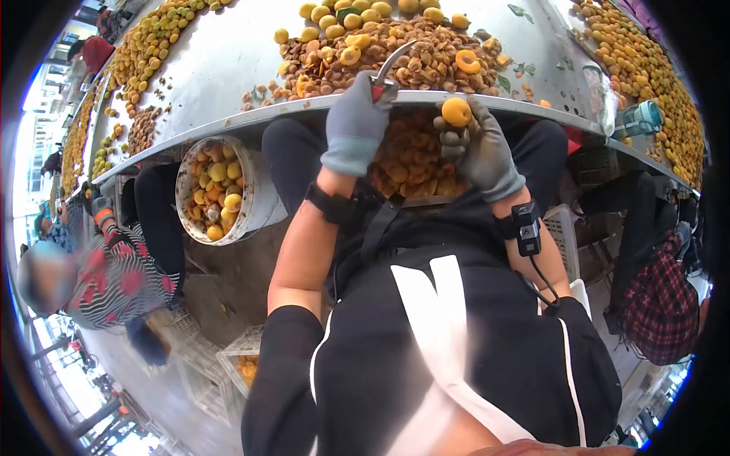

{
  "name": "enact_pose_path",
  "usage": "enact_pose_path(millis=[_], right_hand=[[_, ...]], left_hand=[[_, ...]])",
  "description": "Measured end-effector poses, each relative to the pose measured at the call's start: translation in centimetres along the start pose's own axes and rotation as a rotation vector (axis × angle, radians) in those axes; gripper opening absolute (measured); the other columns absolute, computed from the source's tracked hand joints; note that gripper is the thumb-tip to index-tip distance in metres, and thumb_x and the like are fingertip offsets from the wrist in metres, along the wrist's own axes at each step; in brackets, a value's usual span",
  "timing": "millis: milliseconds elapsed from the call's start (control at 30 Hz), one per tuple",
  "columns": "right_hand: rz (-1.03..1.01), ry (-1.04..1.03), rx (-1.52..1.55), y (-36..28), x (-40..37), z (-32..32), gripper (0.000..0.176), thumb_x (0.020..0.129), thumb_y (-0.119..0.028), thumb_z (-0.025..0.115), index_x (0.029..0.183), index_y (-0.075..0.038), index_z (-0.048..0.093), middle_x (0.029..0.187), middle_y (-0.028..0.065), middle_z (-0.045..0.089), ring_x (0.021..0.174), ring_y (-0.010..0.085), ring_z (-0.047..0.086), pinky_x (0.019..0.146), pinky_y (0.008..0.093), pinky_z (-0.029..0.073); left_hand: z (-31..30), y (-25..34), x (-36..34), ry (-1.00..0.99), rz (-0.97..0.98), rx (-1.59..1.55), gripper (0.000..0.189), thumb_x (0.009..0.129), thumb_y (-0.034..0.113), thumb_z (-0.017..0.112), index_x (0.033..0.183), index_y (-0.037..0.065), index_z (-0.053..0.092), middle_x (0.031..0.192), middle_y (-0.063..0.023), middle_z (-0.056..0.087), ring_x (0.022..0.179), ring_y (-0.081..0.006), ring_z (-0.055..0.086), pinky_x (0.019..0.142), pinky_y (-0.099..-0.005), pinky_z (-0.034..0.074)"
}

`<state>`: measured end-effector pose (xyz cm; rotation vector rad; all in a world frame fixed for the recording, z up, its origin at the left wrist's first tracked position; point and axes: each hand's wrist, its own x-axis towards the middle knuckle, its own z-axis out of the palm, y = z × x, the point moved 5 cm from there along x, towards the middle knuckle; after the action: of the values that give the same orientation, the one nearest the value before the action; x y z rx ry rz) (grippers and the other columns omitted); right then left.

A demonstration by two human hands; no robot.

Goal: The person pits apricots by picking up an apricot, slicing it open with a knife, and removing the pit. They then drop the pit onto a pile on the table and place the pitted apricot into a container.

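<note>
My left hand [356,125], in a grey glove, is closed around the red handle of a curved metal tool [397,58], its tip pointing up and right over the table's front edge. To its right, my gloved right hand [480,148] grips a whole orange-yellow fruit [457,112] between thumb and fingers. The tool and the fruit are apart. Below and between both hands, a container of opened orange fruit pieces [414,159] sits at my lap. Beyond the table edge lies a heap of brown pits [411,64], with a few orange pieces on it.
Whole yellow fruits [369,11] lie behind the pits on the metal table [220,57]. A white bucket [257,186] of fruit stands left of my legs. A teal bottle [640,119] is at the right. Co-workers sit at left [125,270] and right [661,300].
</note>
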<state>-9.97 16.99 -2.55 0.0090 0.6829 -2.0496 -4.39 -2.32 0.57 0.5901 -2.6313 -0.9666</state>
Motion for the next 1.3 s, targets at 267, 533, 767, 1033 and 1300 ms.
enact_pose_path(millis=[267, 533, 767, 1033, 1300], right_hand=[[0.097, 0.077, -0.008, 0.1, 0.8, -1.2, 0.034, 0.101, -0.032, 0.049, 0.118, -0.003, 0.055, 0.104, 0.0121, 0.064, 0.071, 0.0114, 0.058, 0.056, 0.0181, 0.046], [0.113, 0.264, -0.102, -0.2, 2.2, -1.7, 0.037, 0.103, -0.035, 0.043, 0.115, -0.002, 0.056, 0.102, 0.0115, 0.064, 0.067, 0.0089, 0.055, 0.048, 0.0153, 0.042], [-0.12, 0.197, -0.502, 0.9, 4.0, -1.1, 0.035, 0.101, -0.036, 0.049, 0.114, -0.005, 0.057, 0.099, 0.0071, 0.064, 0.083, 0.0129, 0.063, 0.074, 0.0243, 0.054], [-0.056, 0.153, -0.358, 0.4, 1.9, 2.2, 0.04, 0.102, -0.038, 0.047, 0.118, -0.003, 0.057, 0.109, 0.005, 0.062, 0.097, 0.011, 0.062, 0.085, 0.0262, 0.054], [0.087, 0.108, -0.159, 0.7, 1.0, 2.4, 0.035, 0.102, -0.035, 0.049, 0.119, -0.007, 0.057, 0.107, 0.0053, 0.063, 0.094, 0.0114, 0.063, 0.081, 0.0242, 0.055]], left_hand=[[1.1, -1.3, 5.2, 0.075, 0.012, 0.243, 0.064, 0.088, 0.05, 0.062, 0.137, 0.013, 0.046, 0.092, -0.0088, 0.069, 0.081, -0.0326, 0.066, 0.066, -0.0441, 0.051], [0.6, 0.8, 5.3, 0.31, 0.322, 0.23, 0.087, 0.076, 0.055, 0.072, 0.136, 0.0, 0.044, 0.132, -0.0212, 0.052, 0.116, -0.0375, 0.055, 0.089, -0.0417, 0.051], [2.0, 4.6, -0.1, -0.104, 0.518, 0.01, 0.064, 0.075, 0.048, 0.075, 0.118, 0.004, 0.059, 0.108, -0.0152, 0.064, 0.094, -0.0333, 0.063, 0.08, -0.0402, 0.052], [2.9, 5.3, -1.0, -0.09, 0.677, 0.135, 0.051, 0.073, 0.054, 0.071, 0.087, 0.007, 0.061, 0.077, -0.0073, 0.059, 0.07, -0.0267, 0.06, 0.061, -0.0374, 0.047], [1.3, 7.1, -1.8, -0.161, 0.786, 0.243, 0.047, 0.069, 0.054, 0.071, 0.085, 0.011, 0.061, 0.076, -0.0049, 0.058, 0.071, -0.0236, 0.058, 0.066, -0.0366, 0.045]])
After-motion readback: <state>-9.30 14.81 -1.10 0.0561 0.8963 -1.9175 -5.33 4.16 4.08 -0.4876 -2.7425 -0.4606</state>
